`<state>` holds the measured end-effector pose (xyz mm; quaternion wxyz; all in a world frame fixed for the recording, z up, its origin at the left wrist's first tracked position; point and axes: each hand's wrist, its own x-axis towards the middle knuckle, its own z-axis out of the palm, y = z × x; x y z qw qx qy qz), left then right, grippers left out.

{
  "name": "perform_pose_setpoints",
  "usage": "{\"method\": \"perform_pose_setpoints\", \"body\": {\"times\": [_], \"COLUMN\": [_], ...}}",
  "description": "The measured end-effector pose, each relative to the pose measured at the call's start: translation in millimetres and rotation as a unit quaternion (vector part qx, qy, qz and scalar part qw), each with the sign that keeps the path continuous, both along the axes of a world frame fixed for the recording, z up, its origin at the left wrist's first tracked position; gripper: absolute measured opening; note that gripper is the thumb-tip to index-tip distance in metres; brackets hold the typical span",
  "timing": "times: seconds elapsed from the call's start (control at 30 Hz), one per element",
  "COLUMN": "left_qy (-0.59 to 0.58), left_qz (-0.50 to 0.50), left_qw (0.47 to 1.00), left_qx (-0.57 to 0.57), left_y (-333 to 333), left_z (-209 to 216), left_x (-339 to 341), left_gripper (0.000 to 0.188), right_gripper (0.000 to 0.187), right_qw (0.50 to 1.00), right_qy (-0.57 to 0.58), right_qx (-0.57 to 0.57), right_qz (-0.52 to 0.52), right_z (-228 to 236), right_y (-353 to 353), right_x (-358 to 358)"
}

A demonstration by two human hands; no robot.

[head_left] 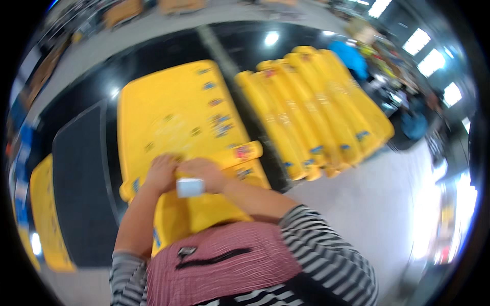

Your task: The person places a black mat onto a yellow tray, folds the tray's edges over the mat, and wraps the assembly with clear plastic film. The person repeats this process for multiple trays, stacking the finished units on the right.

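Note:
A yellow sheet (173, 112) with small blue and red prints lies on the dark table in front of me. Its near end is curled into a roll (240, 154) that runs crosswise under my hands. On the roll's left part, my left hand (163, 172) is closed, fingers bent over it. Right beside it, my right hand (203, 172) grips the roll too, the fingertips partly hidden. A small white rectangular object (190, 187) shows at my right wrist. More yellow sheet (204, 210) hangs between the roll and my pink apron (229, 255).
To the right, several yellow rolls (311, 112) lie side by side on the black table (163, 53). A dark mat (81, 183) is at the left, with another yellow sheet (46, 214) beyond it. Blue and mixed items (349, 58) sit past the rolls.

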<state>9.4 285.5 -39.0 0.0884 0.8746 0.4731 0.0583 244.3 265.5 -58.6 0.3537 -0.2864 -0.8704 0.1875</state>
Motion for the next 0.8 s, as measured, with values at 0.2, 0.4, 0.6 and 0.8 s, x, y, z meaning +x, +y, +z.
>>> {"method": "perform_pose_setpoints", "body": {"times": [0.2,0.4,0.6,0.8], "left_qy": [-0.057,-0.035,-0.045,-0.115], "left_qz": [0.045,0.044,0.075,0.044], "left_qw": [0.983,0.997,0.994,0.984], "left_qx": [0.167,0.053,-0.063,-0.127], "left_y": [-5,33,4,-82], "left_z": [-7,6,45,45], "left_x": [-8,-8,-5,24], "left_gripper": [0.073,0.072,0.046,0.059], "right_gripper": [0.027,0.026,0.033,0.048], "right_qw": [0.968,0.976,0.982,0.996], "right_qy": [-0.034,-0.026,-0.128,-0.074], "right_qx": [-0.24,-0.186,-0.13,-0.036], "right_qz": [-0.068,-0.113,0.038,0.045], "right_z": [32,25,41,5], "right_y": [88,111,38,-75], "right_x": [-14,-9,-6,55]}}
